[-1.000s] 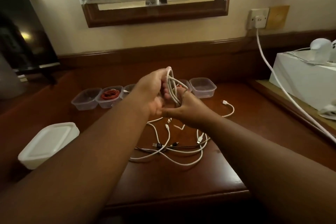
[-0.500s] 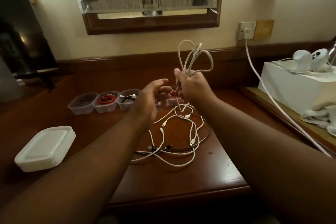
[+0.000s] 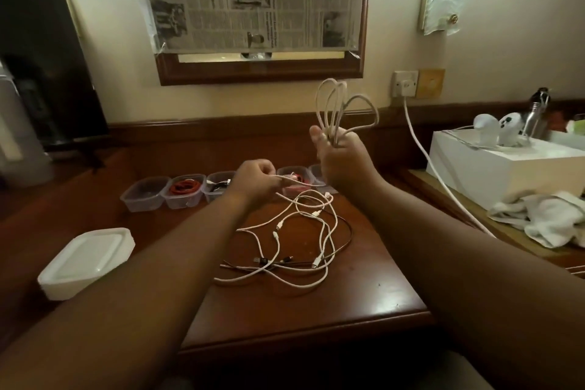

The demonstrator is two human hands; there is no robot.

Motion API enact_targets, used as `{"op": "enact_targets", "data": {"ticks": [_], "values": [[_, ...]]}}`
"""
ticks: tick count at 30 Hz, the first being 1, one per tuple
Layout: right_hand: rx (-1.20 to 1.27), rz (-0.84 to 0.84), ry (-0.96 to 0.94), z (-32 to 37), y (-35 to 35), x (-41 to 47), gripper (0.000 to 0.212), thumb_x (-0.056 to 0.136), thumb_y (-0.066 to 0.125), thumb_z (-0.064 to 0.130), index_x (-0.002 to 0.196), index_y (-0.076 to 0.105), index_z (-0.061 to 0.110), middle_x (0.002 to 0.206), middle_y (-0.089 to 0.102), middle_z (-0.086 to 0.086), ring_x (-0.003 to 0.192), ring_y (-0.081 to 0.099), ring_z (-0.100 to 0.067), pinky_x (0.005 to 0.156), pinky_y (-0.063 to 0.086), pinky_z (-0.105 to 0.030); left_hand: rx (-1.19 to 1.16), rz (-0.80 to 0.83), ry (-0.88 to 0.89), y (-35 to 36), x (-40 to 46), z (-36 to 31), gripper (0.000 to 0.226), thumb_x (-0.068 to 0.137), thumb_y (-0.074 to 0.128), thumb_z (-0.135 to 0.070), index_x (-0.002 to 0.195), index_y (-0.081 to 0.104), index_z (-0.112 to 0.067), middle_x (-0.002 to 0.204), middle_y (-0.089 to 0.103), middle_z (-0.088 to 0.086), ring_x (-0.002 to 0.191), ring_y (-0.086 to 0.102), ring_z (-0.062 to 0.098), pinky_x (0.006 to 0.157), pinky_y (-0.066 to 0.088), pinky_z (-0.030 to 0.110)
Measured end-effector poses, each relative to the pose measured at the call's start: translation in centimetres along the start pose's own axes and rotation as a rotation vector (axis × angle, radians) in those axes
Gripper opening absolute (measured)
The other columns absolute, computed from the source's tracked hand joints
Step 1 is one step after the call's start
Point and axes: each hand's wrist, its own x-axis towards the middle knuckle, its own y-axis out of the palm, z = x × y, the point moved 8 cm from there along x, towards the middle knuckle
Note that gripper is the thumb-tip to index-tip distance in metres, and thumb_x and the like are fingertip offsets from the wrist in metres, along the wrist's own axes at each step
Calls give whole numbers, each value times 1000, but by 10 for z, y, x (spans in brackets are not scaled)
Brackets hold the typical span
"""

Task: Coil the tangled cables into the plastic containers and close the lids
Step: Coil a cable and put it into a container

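At about nine o'clock on the bench (image 3: 310, 320), near its left side, sits a stack of white lids (image 3: 85, 263), with bare dark wood between it and the cable pile. Toward ten o'clock a row of clear plastic containers (image 3: 144, 195) runs along the back: the leftmost looks dark inside, the next holds a coiled red cable (image 3: 186, 187), the third a dark cable, and the ones farther right are partly hidden behind the hands. The left hand (image 3: 254, 182) is curled, pinching a white cable strand that trails rightward. Below it, at the centre, the tangled cables (image 3: 297, 241), white ones crossed with dark ones, lie loose on the bench, well clear of the front edge at six o'clock. The right hand (image 3: 340, 157), raised at about one o'clock, grips a bundle of white cable loops (image 3: 342, 108) that stand upright above its fingers. At two o'clock a wall socket (image 3: 405, 84) feeds a white cord that drops across the bench's right edge. At three o'clock stand a white box (image 3: 506, 171) and a crumpled white cloth (image 3: 544, 218) on a lower ledge.
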Motion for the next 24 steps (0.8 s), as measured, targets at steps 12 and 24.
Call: {"op": "enact_targets", "data": {"ticks": [12, 24], "values": [[-352, 384, -24, -9, 46, -17, 48, 70, 88, 34, 108, 58, 27, 92, 64, 18, 84, 61, 9, 67, 50, -10, -288, -69, 33, -29, -4, -62, 30, 86, 59, 6, 111, 61, -11, 89, 65, 11, 70, 63, 15, 53, 52, 23], [-73, 256, 238, -30, 57, -20, 27, 101, 51, 30, 87, 64, 11, 77, 61, -13, 67, 57, -27, 64, 49, -40, -803, -221, -111, -20, -13, -40, 9, 91, 54, -9, 89, 60, -15, 75, 55, 1, 67, 50, 12, 62, 43, 26]]}}
